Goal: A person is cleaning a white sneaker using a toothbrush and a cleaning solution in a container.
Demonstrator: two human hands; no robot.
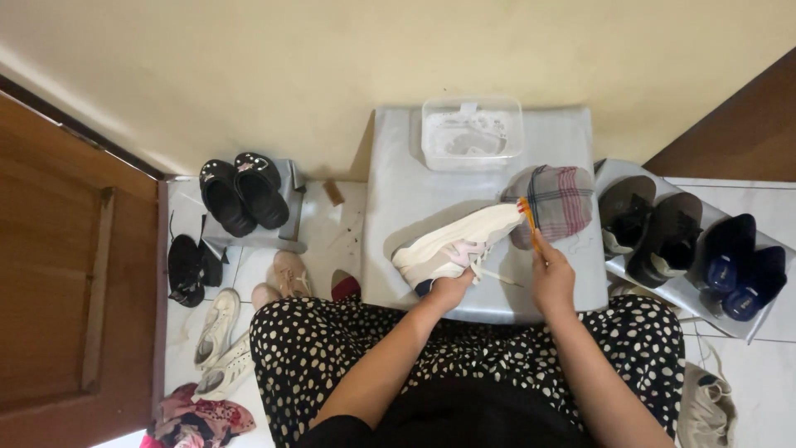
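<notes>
White sneaker lies tilted on grey table; left hand fingers clamped on its heel, fingertips hidden under it. Right hand fingers closed around orange brush, bristles hard to see. Plaid cloth behind, plastic tub farther back.

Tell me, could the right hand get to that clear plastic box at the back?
Probably yes. The right hand is closed on a small brush, but only the checked cloth lies off to one side; the grey surface up to the clear box looks open.
</notes>
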